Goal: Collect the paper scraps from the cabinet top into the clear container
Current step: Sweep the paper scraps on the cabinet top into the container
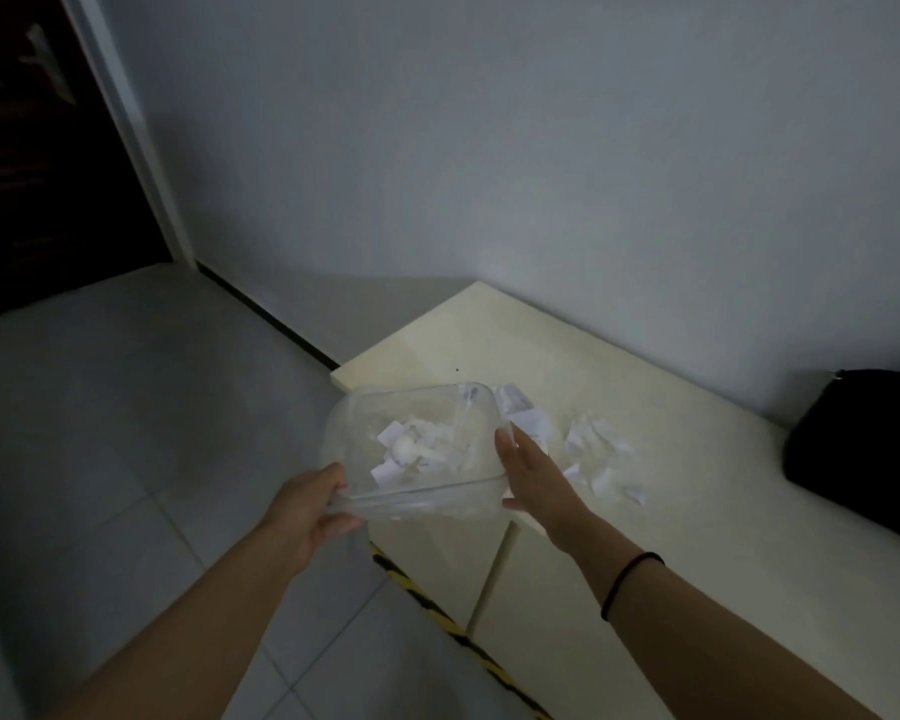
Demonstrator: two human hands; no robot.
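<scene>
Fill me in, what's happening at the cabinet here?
A person is clearing paper scraps off a cream cabinet top into a clear container. The left hand holds the container by its near corner at the cabinet's edge. The right hand is flat and open against its right side. Some scraps are already inside; a loose pile is on the top, right of the container. A black bag sits at the far right.

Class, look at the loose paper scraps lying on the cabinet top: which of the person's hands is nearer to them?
Right. The right hand sits beside the loose paper scraps; the left hand grips the clear container on its far side.
</scene>
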